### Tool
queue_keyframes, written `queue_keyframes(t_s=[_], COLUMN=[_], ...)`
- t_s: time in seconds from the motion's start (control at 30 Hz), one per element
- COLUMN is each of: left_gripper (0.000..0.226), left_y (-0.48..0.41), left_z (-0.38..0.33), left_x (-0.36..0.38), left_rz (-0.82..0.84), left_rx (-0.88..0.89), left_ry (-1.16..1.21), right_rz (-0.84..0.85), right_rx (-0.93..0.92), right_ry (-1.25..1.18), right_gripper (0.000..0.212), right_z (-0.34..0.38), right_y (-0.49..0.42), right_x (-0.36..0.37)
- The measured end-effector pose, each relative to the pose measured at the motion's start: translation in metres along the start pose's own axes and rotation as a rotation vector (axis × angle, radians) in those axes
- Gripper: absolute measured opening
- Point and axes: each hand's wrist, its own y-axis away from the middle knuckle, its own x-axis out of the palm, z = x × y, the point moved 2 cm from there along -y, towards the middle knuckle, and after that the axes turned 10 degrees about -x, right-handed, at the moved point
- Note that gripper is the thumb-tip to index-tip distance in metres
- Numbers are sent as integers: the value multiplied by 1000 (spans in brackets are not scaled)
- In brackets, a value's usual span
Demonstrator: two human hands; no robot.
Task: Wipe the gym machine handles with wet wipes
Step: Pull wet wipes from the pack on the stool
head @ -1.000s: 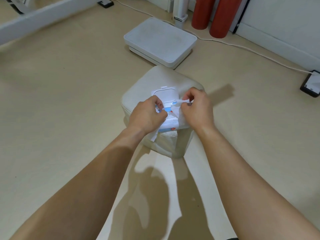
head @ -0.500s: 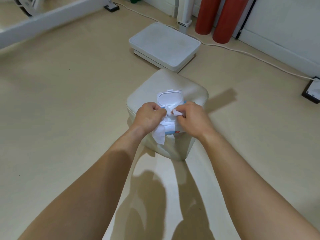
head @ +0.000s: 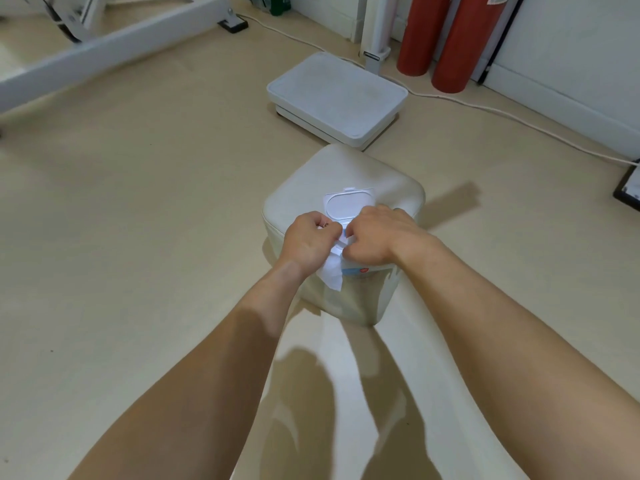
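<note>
Far left, a white machine frame (head: pixel 104 39) crosses the floor; no handle shows clearly on it. The left hand (head: pixel 308 244) is clenched on a wipe (head: pixel 333 277), whose loose corner hangs below the fist over the front edge of the seat (head: pixel 311 181). The pack (head: pixel 362 271) lies on that seat with its lid (head: pixel 348 206) flipped open away from the person. The right hand (head: pixel 377 237) lies over the pack, fingers curled and pinching white sheet at the opening. I cannot tell whether that is the same wipe or the next one.

The likely trouble is at that opening: a quick pull by the left hand could drag a chain of sheets out, or tear the wet one. If the right hand eases off, the light pack may lift or slide off the seat. An open lid would dry the rest.
</note>
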Motion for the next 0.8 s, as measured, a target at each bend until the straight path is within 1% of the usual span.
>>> queue_keyframes(t_s=[0.1, 0.17, 0.23, 0.3, 0.37, 0.47, 0.5, 0.57, 0.63, 0.7, 0.73, 0.8], left_gripper=[12, 13, 12, 11, 10, 10, 11, 13, 16, 18, 17, 15], left_y=[-1, -3, -4, -5, -4, -3, -2, -2, -2, -2, -3, -5], left_z=[1, 2, 2, 2, 2, 2, 2, 2, 3, 5, 5, 6], left_x=[-1, -3, -4, -3, -2, -2, -2, -1, -1, -1, -2, -4], left_rz=[5, 3, 2, 5, 7, -1, -2, 4, 9, 13, 16, 22], left_rx=[3, 4, 6, 12, 20, 29, 32, 39, 39, 28, 20, 13], left_ry=[10, 34, 46, 37, 30, 44, 47, 41, 39, 58, 67, 76], right_rz=[8, -29, -87, -135, -102, -13, 21, 85, 125, 98, 58, -74], right_rx=[-25, -30, -16, -24, -27, -28, -15, 12, 32, 26, 22, 8], right_ry=[27, -91, -278, -408, -451, -366, -299, -177, -116, -150, -200, -295], right_gripper=[32, 31, 39, 43, 39, 25, 25, 33, 33, 31, 31, 27], right_z=[3, -2, -10, -16, -20, -18, -15, -7, -1, 0, -3, -13], right_y=[0, 0, 3, 7, 9, 2, 0, -4, -6, -5, -4, -2], right_x=[-10, -8, 1, 10, 14, 8, 6, 2, -1, -3, -3, 1])
